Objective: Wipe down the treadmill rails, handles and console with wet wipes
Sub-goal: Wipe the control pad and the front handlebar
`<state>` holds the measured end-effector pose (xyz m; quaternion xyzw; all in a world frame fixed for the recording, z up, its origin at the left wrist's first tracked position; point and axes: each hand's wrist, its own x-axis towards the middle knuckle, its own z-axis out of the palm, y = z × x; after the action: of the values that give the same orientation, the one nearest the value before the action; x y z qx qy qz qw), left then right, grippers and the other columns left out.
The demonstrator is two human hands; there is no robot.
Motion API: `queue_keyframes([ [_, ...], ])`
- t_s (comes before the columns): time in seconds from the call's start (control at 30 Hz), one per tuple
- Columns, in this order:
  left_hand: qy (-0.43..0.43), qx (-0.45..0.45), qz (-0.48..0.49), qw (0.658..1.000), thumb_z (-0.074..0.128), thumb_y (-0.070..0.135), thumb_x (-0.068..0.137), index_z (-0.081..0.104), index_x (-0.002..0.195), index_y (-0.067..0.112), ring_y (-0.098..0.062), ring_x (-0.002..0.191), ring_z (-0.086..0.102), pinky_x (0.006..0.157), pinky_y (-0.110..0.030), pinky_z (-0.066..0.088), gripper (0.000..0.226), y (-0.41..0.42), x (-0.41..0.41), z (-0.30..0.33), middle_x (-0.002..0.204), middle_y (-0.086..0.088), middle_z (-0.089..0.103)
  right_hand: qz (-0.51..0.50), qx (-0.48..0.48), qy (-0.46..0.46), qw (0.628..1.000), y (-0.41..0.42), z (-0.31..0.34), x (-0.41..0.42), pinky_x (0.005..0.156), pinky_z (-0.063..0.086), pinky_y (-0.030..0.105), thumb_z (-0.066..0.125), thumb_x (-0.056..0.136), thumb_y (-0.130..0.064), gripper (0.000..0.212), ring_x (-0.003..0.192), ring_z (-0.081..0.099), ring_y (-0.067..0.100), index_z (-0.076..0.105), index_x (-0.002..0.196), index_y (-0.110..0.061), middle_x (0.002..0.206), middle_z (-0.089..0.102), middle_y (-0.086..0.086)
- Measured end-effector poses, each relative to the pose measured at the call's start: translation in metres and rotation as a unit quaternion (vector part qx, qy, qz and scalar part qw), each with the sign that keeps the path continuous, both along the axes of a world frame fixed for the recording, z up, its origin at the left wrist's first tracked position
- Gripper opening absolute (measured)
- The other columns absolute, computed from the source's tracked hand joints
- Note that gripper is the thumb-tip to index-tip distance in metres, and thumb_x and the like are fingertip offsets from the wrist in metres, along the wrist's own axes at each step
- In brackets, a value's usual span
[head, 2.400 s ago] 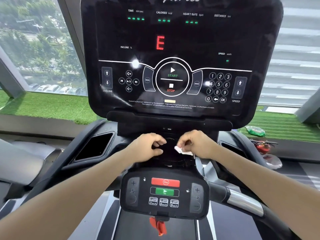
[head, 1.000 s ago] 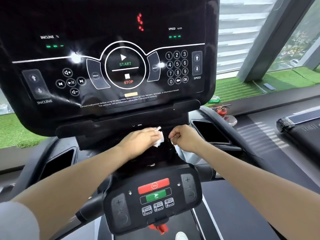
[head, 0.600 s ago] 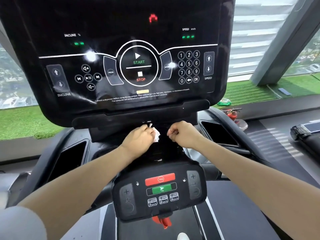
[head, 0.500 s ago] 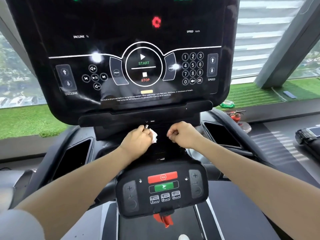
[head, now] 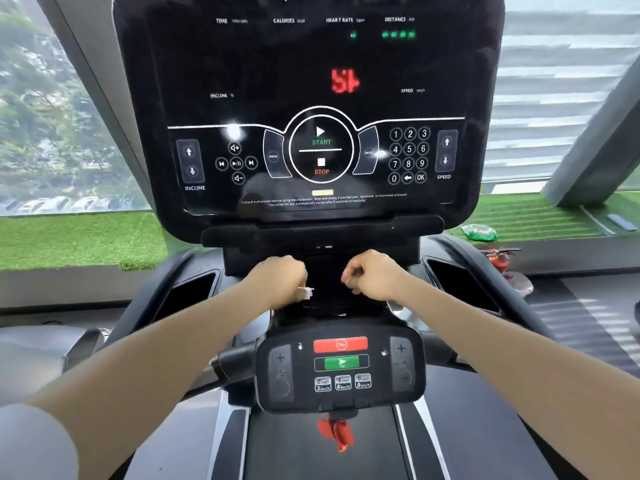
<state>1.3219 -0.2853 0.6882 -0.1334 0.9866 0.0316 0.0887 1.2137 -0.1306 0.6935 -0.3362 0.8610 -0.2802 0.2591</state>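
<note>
The black treadmill console (head: pixel 311 98) fills the upper middle, lit with START and STOP marks. Below it, over the dark tray under the screen, my left hand (head: pixel 278 277) grips a small white wet wipe (head: pixel 305 292), of which only a corner shows past the fingers. My right hand (head: pixel 372 275) hovers a short way to the right with its fingers curled; I see nothing in it. The small control pad (head: pixel 341 367) with red and green buttons sits nearer me, between the handles (head: pixel 235 363).
Cup-holder recesses lie at left (head: pixel 188 292) and right (head: pixel 460 285) of the tray. A green packet (head: pixel 479 233) and a red object (head: pixel 498 259) lie on the sill at right. A red safety clip (head: pixel 336 433) hangs below the pad. Windows and green turf lie behind.
The wipe has passed from my right hand to my left. The view swung right and came back to centre. Both hands stay over the tray, slightly further apart.
</note>
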Motion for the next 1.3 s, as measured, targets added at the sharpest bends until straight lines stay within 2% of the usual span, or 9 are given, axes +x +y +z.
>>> queue_keyframes([
  [0.13, 0.141, 0.291, 0.179, 0.929, 0.064, 0.035, 0.087, 0.073, 0.08, 0.015, -0.01, 0.06, 0.058, 0.054, -0.016, 0.045, 0.023, 0.01, -0.01, 0.014, 0.066, 0.001, 0.066, -0.015, -0.076, -0.062, 0.995, -0.002, 0.005, 0.007, 0.077, 0.054, 0.032, 0.059, 0.087, -0.006, 0.004, 0.081, 0.066, 0.022, 0.062, 0.086, -0.008, 0.073, 0.063, 0.002],
  [0.23, 0.142, 0.505, 0.259, 0.811, 0.062, 0.024, 0.09, 0.068, 0.08, 0.001, -0.027, 0.081, 0.067, 0.081, -0.029, 0.055, 0.025, 0.027, -0.016, 0.016, 0.084, -0.019, 0.07, -0.018, -0.107, -0.041, 0.993, -0.006, 0.005, 0.011, 0.078, 0.053, 0.035, 0.068, 0.085, -0.02, 0.016, 0.074, 0.058, 0.016, 0.053, 0.08, -0.019, 0.074, 0.058, -0.003],
  [0.4, 0.092, 0.656, 0.294, 0.689, 0.05, 0.009, 0.096, 0.064, 0.093, 0.001, -0.02, 0.076, 0.068, 0.063, -0.019, 0.057, 0.017, 0.05, -0.017, 0.026, 0.087, -0.014, 0.069, -0.02, -0.051, 0.059, 0.997, 0.001, 0.009, 0.009, 0.051, 0.035, 0.019, 0.064, 0.086, -0.021, 0.014, 0.063, 0.049, 0.011, 0.054, 0.089, -0.012, 0.073, 0.053, -0.003],
  [0.47, 0.062, 0.648, 0.287, 0.703, 0.049, 0.012, 0.097, 0.064, 0.105, 0.001, -0.018, 0.076, 0.069, 0.062, -0.018, 0.056, 0.02, 0.053, -0.017, 0.025, 0.097, -0.015, 0.07, -0.016, -0.014, 0.075, 0.997, 0.003, 0.01, 0.008, 0.05, 0.035, 0.022, 0.06, 0.087, -0.019, 0.008, 0.064, 0.051, 0.015, 0.055, 0.087, -0.013, 0.07, 0.052, -0.002],
  [0.6, 0.076, 0.505, 0.243, 0.825, 0.047, 0.017, 0.098, 0.062, 0.101, 0.013, -0.008, 0.073, 0.064, 0.058, -0.016, 0.05, 0.016, 0.041, -0.015, 0.019, 0.1, -0.003, 0.066, -0.017, 0.096, 0.12, 0.988, 0.004, 0.006, 0.003, 0.064, 0.039, 0.026, 0.06, 0.086, -0.019, 0.017, 0.08, 0.056, 0.028, 0.06, 0.098, -0.007, 0.084, 0.057, 0.008],
  [0.73, 0.115, 0.433, 0.239, 0.862, 0.051, 0.012, 0.095, 0.067, 0.099, 0.012, -0.017, 0.092, 0.066, 0.078, -0.025, 0.051, 0.017, 0.015, 0.001, 0.012, 0.103, -0.006, 0.069, -0.022, 0.207, 0.151, 0.966, 0.0, -0.004, 0.0, 0.068, 0.05, 0.03, 0.06, 0.085, -0.01, 0.012, 0.083, 0.063, 0.029, 0.057, 0.097, -0.008, 0.097, 0.062, 0.013],
  [0.87, 0.13, 0.39, 0.253, 0.876, 0.054, 0.012, 0.092, 0.065, 0.079, 0.022, -0.023, 0.096, 0.067, 0.087, -0.031, 0.052, 0.019, -0.005, 0.019, -0.003, 0.098, -0.006, 0.071, 0.009, 0.259, 0.181, 0.949, -0.014, -0.009, 0.007, 0.063, 0.043, 0.027, 0.054, 0.085, -0.003, 0.013, 0.08, 0.06, 0.029, 0.047, 0.075, -0.007, 0.086, 0.056, 0.014],
  [1.1, 0.184, 0.367, 0.254, 0.876, 0.057, 0.009, 0.089, 0.067, 0.08, 0.017, -0.012, 0.063, 0.055, 0.064, -0.024, 0.05, 0.016, -0.027, 0.033, -0.017, 0.07, 0.005, 0.062, 0.061, 0.29, 0.132, 0.946, -0.056, -0.01, 0.026, 0.046, 0.035, 0.02, 0.056, 0.084, -0.011, 0.027, 0.053, 0.042, 0.017, 0.04, 0.062, -0.014, 0.062, 0.044, 0.002],
  [1.3, 0.192, 0.38, 0.269, 0.864, 0.054, 0.007, 0.091, 0.067, 0.09, 0.015, -0.013, 0.071, 0.062, 0.061, -0.019, 0.047, 0.015, -0.042, 0.045, -0.023, 0.08, 0.002, 0.067, 0.03, 0.235, 0.097, 0.967, -0.091, -0.012, 0.046, 0.05, 0.042, 0.022, 0.071, 0.077, -0.006, 0.021, 0.066, 0.057, 0.02, 0.051, 0.072, -0.008, 0.073, 0.054, 0.005],
])
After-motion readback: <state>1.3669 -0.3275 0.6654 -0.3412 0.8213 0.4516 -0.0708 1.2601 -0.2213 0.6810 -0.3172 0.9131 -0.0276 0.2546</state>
